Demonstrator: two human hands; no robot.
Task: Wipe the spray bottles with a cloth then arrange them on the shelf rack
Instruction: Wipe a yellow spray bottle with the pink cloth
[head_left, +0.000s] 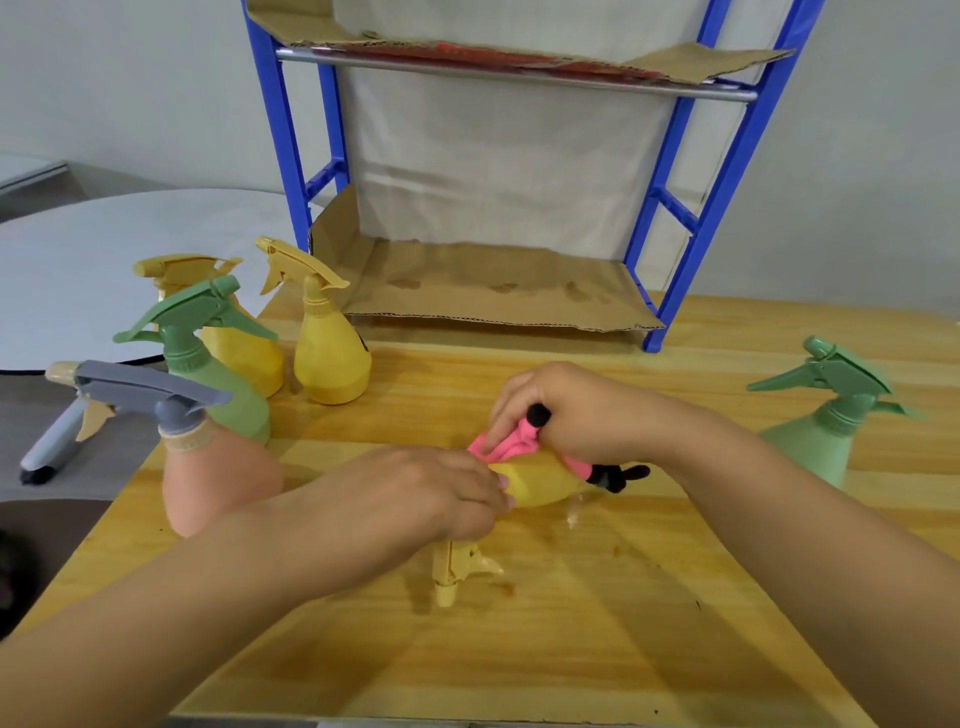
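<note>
Left hand (441, 493) grips the yellow bottle (540, 483) low in the middle of the frame, keeping it steady on the desk (571, 649) so the right hand (566, 410), squeezing the pink cloth (511, 441), can rub it.

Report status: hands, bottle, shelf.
Left hand grips yellow bottle, lying sideways. Right hand rubs pink cloth on it. Shelf rack bare, unobstructed.

Left hand (431, 488) clenched, right hand (566, 410) curled, apparently gripping; both forearms reach forward.
</note>
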